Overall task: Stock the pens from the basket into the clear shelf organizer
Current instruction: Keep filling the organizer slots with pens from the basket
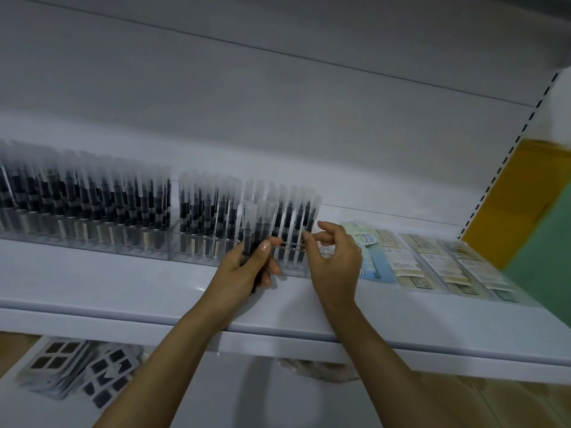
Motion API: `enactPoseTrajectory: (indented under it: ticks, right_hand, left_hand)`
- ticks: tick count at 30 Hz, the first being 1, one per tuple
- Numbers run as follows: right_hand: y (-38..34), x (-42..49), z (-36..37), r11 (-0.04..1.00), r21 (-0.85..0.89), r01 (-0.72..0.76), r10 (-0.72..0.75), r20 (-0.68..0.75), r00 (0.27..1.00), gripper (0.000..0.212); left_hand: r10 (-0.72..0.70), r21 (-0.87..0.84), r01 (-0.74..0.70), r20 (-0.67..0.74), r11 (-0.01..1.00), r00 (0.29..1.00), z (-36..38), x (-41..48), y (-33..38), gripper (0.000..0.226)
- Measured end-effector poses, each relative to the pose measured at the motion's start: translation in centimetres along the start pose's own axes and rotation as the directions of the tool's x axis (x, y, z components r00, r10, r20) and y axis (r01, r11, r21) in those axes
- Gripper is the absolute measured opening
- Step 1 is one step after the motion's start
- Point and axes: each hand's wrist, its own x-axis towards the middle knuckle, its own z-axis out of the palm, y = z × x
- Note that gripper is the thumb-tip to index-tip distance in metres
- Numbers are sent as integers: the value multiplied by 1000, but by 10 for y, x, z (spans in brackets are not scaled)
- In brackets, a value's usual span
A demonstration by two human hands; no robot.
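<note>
Front strip of shelf bare; free approach. Open room above pen caps, up to back panel. Obstacles: clear organizer packed with upright pens; flat packets just right of it.

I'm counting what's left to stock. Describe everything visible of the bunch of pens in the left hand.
The bunch of pens is a handful of dark-barrelled pens with frosted caps, plastic by the look, caps up and near upright. The left hand grips the barrels. It sits before the right end of the clear organizer, above the white shelf. Blur hides the count.
</note>
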Motion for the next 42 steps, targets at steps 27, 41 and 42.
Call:
enactPoseTrajectory:
  ticks: [27, 41, 42]
  right_hand:
    - [-85, 48, -17, 922, 331, -201, 139, 203, 969, 20]
    - [-70, 27, 21, 992, 123, 22, -50, 231, 972, 17]
    - [-67, 24, 21, 994, 107, 30, -57, 255, 965, 18]
  left_hand:
    - [22, -86, -32, -114, 996, 993, 0, 1, 0, 29]
    - [43, -17, -48, -227, 999, 973, -1, 6, -6, 32]
    - [43, -22, -49, -227, 999, 973, -1, 6, -7, 31]
